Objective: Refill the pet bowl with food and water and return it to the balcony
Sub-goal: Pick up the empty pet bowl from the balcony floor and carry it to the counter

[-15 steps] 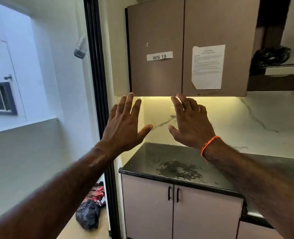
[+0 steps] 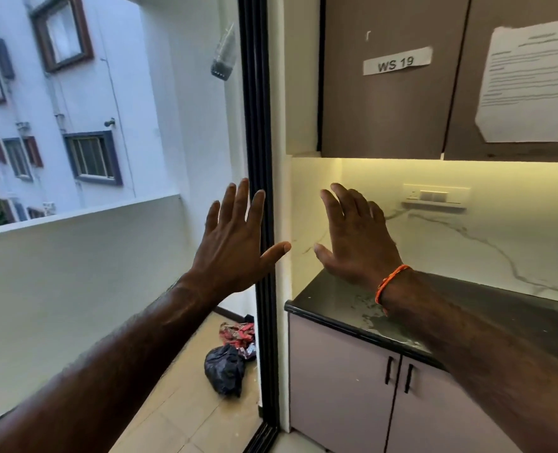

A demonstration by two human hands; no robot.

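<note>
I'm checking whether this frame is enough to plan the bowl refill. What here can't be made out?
Head view only:
- Pet bowl, food, water: none in view.
- Printed sheet on the upper cabinet: text too blurred to read, right edge cut off.
- Black bag on the balcony floor: opaque, contents hidden.
- Red wrapper: print too small, partly behind the door frame.
- Countertop: partly covered by the right hand and forearm.
</note>
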